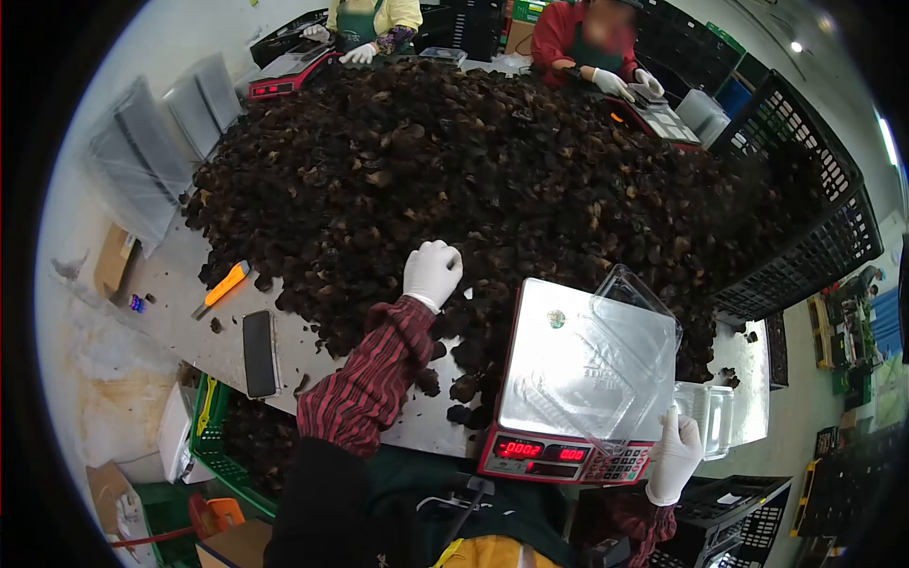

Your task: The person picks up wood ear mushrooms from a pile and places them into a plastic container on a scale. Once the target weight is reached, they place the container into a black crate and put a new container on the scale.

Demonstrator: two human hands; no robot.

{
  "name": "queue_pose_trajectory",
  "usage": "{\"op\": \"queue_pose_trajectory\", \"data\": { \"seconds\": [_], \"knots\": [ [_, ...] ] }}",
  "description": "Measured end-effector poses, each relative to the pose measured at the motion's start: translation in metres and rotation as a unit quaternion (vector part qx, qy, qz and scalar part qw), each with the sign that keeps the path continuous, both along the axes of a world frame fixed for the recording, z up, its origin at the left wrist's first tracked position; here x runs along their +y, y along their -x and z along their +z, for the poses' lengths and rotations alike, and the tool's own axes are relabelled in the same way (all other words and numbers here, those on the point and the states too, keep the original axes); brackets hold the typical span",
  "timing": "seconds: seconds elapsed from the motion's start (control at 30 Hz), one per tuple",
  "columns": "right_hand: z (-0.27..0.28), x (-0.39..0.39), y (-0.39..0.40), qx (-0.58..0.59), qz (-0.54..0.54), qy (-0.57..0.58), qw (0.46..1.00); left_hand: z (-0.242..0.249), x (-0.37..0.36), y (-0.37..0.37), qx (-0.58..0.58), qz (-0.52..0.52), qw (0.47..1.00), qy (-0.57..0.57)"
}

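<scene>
My left hand (434, 275), in a white glove, is at the near edge of a large heap of dark wood ear mushrooms (454, 170). Its fingers are curled closed, and what they hold, if anything, is hidden. A clear plastic box (606, 369) lies askew over the steel plate of a red digital scale (540, 407), whose display shows -0.002. At the scale's right front corner, my gloved right hand (676, 457) has its fingers pinched at the box's edge. More clear plastic boxes (705, 417) stand just beyond that hand.
On the left of the table lie a phone (258, 354) and an orange utility knife (225, 286). A black crate (805, 208) leans at the right of the heap. Across the table, two people work at scales. Below left is a green crate (213, 450) with mushrooms.
</scene>
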State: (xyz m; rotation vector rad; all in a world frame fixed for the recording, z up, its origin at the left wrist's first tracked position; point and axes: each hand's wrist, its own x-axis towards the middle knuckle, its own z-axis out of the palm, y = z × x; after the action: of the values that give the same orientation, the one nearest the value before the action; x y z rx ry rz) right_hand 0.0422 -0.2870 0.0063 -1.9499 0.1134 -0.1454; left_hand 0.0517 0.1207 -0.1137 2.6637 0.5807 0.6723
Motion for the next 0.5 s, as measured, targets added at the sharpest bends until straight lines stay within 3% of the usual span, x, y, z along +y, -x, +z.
{"op": "queue_pose_trajectory", "data": {
  "seconds": [0.07,0.17,0.23,0.3,0.37,0.43,0.5],
  "knots": [
    [-0.019,-0.014,-0.010,-0.002,0.007,0.027,1.000,0.003,0.004,0.010,-0.099,-0.015,0.993,0.065],
    [-0.028,-0.010,-0.016,-0.008,0.019,0.096,0.995,0.012,0.000,0.029,-0.116,-0.013,0.985,0.124],
    [-0.038,-0.009,-0.019,-0.014,0.017,0.136,0.990,0.012,0.000,0.028,-0.094,-0.030,0.992,0.082],
    [-0.068,-0.019,-0.031,-0.147,0.065,0.207,0.965,0.015,-0.009,0.016,-0.071,-0.019,0.997,0.015],
    [-0.063,-0.015,-0.029,-0.093,0.068,0.227,0.967,0.007,-0.010,-0.003,-0.007,-0.002,0.998,-0.063],
    [-0.027,0.011,-0.019,0.098,0.065,0.060,0.991,-0.014,-0.003,-0.020,0.014,-0.015,1.000,-0.016],
    [-0.024,0.013,-0.017,0.087,0.062,0.082,0.991,-0.012,0.003,-0.025,-0.075,-0.004,0.994,0.083]
  ]
}}
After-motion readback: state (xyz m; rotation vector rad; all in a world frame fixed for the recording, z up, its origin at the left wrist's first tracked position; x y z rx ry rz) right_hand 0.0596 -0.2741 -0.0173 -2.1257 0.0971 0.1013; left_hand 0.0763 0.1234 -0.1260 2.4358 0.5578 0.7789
